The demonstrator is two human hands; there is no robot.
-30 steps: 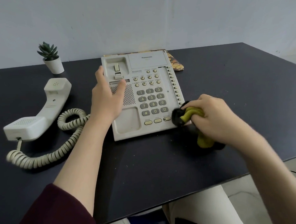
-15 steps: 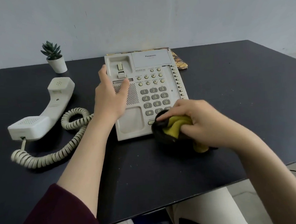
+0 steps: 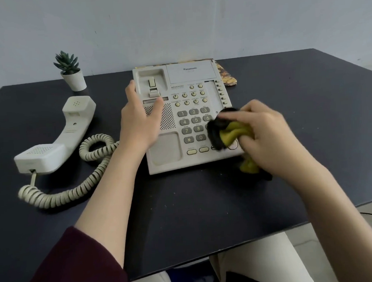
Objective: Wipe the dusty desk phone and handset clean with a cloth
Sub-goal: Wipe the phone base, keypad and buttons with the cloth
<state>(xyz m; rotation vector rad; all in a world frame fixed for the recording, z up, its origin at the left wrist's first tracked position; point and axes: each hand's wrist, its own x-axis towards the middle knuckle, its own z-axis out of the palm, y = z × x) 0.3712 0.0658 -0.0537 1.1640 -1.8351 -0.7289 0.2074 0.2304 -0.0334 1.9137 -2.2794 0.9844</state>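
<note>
Desk phone [image 3: 179,119]: mid-table, my left hand [image 3: 140,123] spread flat on its left side, gripping nothing. Right hand [image 3: 264,136] clenched round cloth [image 3: 230,134] on keypad's right edge. Handset [image 3: 57,136] off-cradle, left, unwiped. Risk: cloth drags keys, phone skids.

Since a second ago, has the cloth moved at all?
Yes. The cloth moved from the phone's near right corner up onto the right of the keypad.

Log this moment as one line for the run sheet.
stage: wiping keypad | right hand: cloth on phone right side | left hand: steadying phone | handset: off cradle, on desk
</note>
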